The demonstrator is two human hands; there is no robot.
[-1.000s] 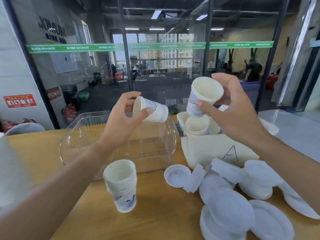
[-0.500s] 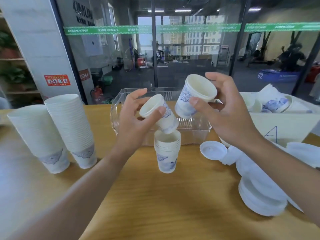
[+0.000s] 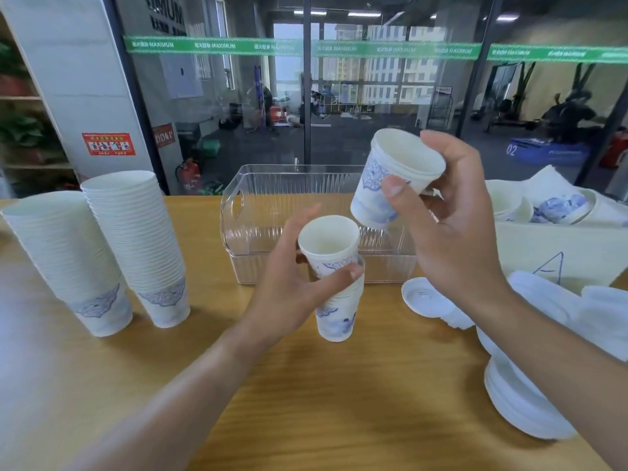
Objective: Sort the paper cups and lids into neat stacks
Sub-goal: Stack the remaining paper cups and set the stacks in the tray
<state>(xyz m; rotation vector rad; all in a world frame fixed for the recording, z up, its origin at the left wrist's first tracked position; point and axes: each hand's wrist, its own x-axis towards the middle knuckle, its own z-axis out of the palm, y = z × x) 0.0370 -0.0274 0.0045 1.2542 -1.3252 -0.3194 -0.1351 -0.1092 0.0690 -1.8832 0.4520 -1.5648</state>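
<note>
My left hand [image 3: 289, 287] holds a white paper cup [image 3: 329, 244] with blue print, its base set into the top of a short cup stack [image 3: 336, 317] on the wooden table [image 3: 306, 402]. Thumb and fingers curl round the cup's side. My right hand [image 3: 452, 226] grips a second cup [image 3: 394, 178], tilted, in the air above and to the right of the stack. Two tall cup stacks [image 3: 68, 263] [image 3: 142, 246] stand at the left. White lids [image 3: 424, 297] lie at the right, some piled [image 3: 516, 402] near the table's right edge.
A clear plastic bin [image 3: 258, 232] stands behind the short stack. A white bag [image 3: 560, 253] marked with a blue letter holds more cups at the right. A glass wall runs behind the table.
My left hand has lowered its cup from a tilt above the short stack into the stack's top, upright. The right hand keeps its cup raised. The view has shifted slightly left.
</note>
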